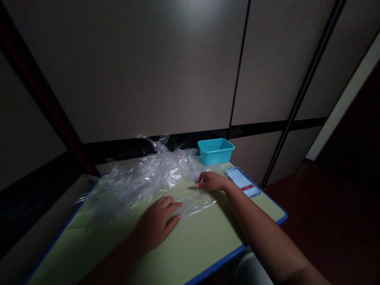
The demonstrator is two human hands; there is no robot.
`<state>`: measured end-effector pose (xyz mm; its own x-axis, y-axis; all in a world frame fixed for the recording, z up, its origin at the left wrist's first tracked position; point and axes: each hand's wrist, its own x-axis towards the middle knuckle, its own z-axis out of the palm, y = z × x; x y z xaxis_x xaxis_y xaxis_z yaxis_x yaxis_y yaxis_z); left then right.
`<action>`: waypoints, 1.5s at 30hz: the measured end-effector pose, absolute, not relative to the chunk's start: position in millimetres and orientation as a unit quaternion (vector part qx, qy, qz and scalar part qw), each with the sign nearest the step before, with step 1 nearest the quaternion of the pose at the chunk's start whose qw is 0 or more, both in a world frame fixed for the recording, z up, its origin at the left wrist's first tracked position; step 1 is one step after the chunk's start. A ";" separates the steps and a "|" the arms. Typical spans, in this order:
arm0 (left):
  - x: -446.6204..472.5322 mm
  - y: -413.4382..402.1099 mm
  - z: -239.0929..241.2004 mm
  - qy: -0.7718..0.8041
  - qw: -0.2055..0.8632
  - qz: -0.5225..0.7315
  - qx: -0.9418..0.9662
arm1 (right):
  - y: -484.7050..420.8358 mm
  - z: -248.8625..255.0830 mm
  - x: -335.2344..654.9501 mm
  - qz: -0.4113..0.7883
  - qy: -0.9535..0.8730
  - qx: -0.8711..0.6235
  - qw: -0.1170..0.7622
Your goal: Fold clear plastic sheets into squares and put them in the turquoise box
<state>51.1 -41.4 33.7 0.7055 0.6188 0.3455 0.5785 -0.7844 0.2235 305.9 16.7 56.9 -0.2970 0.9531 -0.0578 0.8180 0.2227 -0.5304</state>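
Note:
A clear plastic bag (198, 206) lies flat on the pale green tabletop, between my two hands. My left hand (158, 219) rests at its left end, thumb and forefinger apart, the fingertips by the plastic. At the bag's far edge, my right hand (212, 181) is bent down with thumb and fingers in a pinch. The thin film at those fingertips is hard to make out in the dim light. Behind my left hand spreads a loose heap of crumpled clear plastic bags (148, 174), reaching to the table's back edge.
A turquoise plastic basket (216, 155) stands at the table's back right corner. In front of it lies a phone (243, 182) with a lit screen, beside my right forearm. The table (208, 253) has a blue rim. Cabinet panels (166, 79) rise directly behind it.

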 end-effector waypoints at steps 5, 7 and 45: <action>47.6 -35.3 28.5 0.294 0.046 0.203 0.933 | 17.8 58.3 312.5 0.273 -0.776 -0.541 0.174; 46.0 -33.5 25.9 0.286 0.045 0.171 0.942 | 17.7 58.3 314.0 0.283 -0.778 -0.536 0.165; 45.5 -52.4 31.9 0.309 0.105 0.022 0.945 | 18.4 40.2 299.9 0.273 -0.812 -0.490 0.162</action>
